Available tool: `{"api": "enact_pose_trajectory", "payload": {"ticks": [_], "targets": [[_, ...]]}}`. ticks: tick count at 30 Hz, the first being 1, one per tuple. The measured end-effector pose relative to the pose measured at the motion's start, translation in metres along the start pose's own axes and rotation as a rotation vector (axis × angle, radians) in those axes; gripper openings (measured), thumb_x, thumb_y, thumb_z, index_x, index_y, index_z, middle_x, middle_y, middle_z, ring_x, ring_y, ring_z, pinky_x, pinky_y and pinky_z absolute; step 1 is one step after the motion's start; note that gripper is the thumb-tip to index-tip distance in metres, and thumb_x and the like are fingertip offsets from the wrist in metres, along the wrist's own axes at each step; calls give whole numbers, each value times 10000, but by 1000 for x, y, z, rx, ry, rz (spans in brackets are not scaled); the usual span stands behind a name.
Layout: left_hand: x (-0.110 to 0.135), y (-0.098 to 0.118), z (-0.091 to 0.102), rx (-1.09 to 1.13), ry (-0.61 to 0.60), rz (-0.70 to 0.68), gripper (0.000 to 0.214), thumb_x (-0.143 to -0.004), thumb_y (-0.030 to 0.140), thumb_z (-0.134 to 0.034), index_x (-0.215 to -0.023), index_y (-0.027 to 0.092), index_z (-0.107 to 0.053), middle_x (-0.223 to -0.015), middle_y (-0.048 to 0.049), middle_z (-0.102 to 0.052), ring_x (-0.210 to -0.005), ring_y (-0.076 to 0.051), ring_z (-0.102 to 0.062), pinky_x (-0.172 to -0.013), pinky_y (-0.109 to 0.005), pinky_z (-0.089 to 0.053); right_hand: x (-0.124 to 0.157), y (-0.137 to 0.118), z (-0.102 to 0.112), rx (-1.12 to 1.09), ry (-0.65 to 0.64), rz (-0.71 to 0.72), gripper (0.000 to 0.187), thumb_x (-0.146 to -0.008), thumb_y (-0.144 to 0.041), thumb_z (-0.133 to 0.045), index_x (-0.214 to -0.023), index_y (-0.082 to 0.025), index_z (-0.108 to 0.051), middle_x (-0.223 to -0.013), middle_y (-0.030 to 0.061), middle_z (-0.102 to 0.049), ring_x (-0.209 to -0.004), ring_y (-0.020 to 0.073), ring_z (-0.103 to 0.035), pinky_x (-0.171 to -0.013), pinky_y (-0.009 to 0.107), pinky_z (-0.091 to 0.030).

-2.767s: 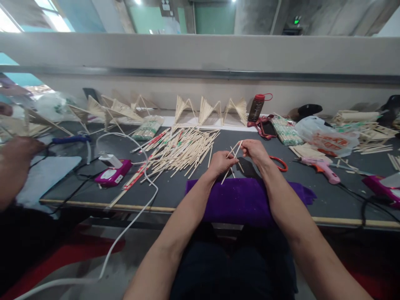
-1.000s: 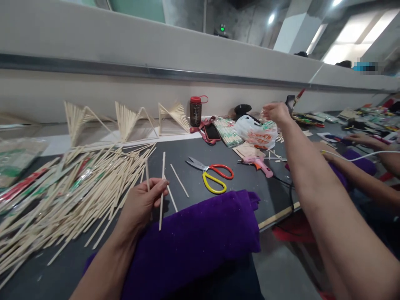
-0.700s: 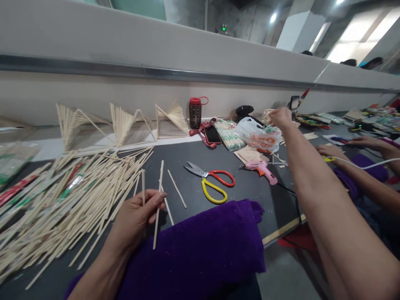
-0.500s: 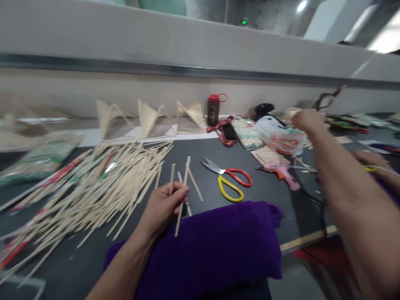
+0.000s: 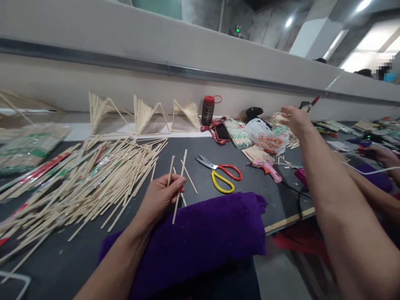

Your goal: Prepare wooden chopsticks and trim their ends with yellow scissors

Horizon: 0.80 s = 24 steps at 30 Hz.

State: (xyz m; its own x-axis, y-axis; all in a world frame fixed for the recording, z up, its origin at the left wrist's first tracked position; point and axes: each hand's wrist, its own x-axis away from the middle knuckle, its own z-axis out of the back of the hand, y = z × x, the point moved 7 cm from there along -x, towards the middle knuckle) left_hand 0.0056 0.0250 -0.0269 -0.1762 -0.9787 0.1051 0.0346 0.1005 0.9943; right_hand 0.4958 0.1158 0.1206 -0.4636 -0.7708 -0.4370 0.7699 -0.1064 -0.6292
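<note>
Head — left hand [image 5: 161,193] pinches sticks [image 5: 183,164], gap to scissors [image 5: 213,166]; right hand [image 5: 295,118] near bag [image 5: 268,135] edge — grip unclear.

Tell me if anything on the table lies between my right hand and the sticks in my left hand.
Yes: the plastic bag near your right hand, then the scissors, then one loose stick beside the held sticks. All appear to rest on the table, so a raised hand could probably clear them.

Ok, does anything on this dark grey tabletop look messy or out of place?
The loose heap of pale, thin wooden sticks on the left looks untidy, splayed at differing angles. Nothing looks clearly broken.
</note>
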Motion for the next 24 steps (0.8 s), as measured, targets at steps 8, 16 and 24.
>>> {"api": "enact_pose_trajectory", "payload": {"ticks": [8, 16, 24], "targets": [[-2, -6, 0, 50, 14, -25, 265, -701, 376, -671, -731, 140, -555, -554, 19, -552, -366, -21, -357, -370, -155, -245, 73, -68, -61, -954, -338, -127, 410, -905, -459, -317, -994, -173, -597, -1094, 122, -641, -998, 194, -617, -773, 335, -514], [-4, -11, 12, 84, 89, -105, 281, -701, 403, -650, -729, 133, -577, -539, 15, -554, -353, -23, -366, -365, -169, -240, 212, -164, -163, -1346, -775, -254, 425, -898, -469, -353, -950, -156, -637, -1072, 118, -664, -1026, 200, -612, -761, 303, -548], [0, 0, 20, 303, 76, -128, 367, -681, 472, -668, -805, 137, -587, -466, 67, -445, -342, -12, -284, -357, -167, -138, 284, -228, -181, -1478, -1005, -131, 627, -829, -681, -290, -1101, -208, -598, -1344, 92, -506, -1199, 238, -493, -824, 349, -539]]}}
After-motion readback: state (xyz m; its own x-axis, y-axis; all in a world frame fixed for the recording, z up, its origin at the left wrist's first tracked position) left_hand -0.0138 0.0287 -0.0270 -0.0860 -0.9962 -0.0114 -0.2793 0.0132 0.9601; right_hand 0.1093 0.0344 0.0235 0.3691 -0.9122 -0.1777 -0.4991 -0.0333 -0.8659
